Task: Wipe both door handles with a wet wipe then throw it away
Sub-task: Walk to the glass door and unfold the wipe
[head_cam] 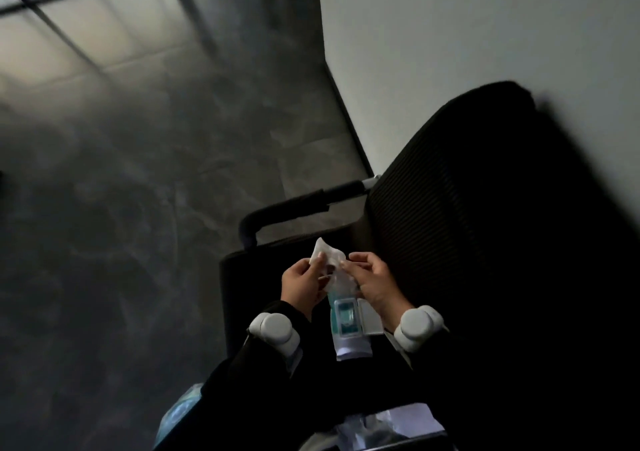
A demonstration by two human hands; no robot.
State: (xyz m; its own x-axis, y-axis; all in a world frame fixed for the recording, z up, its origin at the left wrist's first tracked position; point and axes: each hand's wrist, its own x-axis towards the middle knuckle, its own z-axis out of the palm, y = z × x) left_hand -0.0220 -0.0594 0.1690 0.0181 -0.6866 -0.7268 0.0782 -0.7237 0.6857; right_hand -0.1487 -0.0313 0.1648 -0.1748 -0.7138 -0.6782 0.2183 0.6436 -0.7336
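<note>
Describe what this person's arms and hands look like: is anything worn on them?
The left hand and right hand are bare, no gloves. A long black left sleeve and right sleeve cover the arms. Each wrist wears a pale grey, rounded plastic unit: left wrist unit, right wrist unit. No cables or markings show.

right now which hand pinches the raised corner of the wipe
The left hand: it pinches the raised corner of the wet wipe, while the right hand holds its lower side.

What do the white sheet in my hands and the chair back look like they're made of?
Wipe: thin soft nonwoven cloth, probably; it crumples and looks slightly translucent. Chair back: likely black matte mesh fabric, from its fine ribbed lines.
</note>
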